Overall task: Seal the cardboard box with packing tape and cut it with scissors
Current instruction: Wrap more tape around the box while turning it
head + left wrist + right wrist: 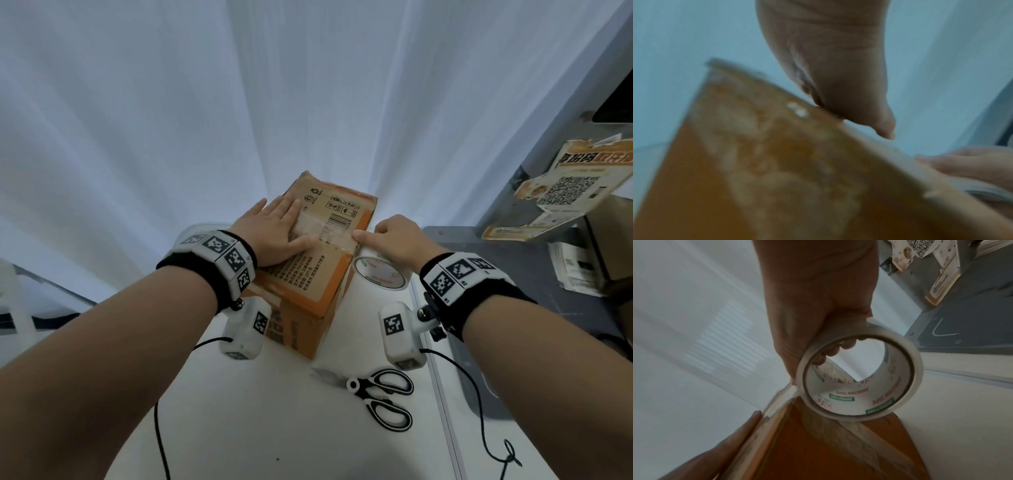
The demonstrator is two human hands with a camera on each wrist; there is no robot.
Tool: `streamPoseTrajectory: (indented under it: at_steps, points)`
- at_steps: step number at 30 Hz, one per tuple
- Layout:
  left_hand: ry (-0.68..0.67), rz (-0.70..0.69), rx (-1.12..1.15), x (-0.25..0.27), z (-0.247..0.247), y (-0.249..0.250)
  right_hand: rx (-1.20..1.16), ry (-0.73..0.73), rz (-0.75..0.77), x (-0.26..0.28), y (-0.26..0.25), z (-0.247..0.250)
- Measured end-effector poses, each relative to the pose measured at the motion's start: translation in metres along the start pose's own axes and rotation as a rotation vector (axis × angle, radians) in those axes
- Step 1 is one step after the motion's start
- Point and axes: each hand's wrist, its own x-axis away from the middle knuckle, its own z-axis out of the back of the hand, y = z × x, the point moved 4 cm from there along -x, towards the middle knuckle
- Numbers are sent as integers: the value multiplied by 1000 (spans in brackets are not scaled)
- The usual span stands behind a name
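Note:
An orange-and-brown cardboard box stands on the white table, its top facing me. My left hand lies flat on the box top with straight fingers, pressing a strip of clear tape along the seam. My right hand grips the roll of clear packing tape just past the box's right edge, fingers through its core, thumb at the top edge. Tape runs from the roll onto the box. Black-handled scissors lie shut on the table in front of the box.
White curtain hangs behind the table. A grey surface adjoins at the right, with a printed QR-code card and folded papers. Cables from the wrist cameras trail over the table.

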Motion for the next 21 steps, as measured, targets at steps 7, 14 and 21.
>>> streamPoseTrajectory:
  at_steps: [7, 14, 21]
  points:
    - [-33, -61, -47, 2, -9, 75, -18, 14, -7, 3, 4, -4]
    - [59, 7, 42, 11, 7, 55, -486, 13, 18, 16, -6, -14]
    - [104, 71, 194, 19, 12, 44, -492, 175, 190, 13, -35, 14]
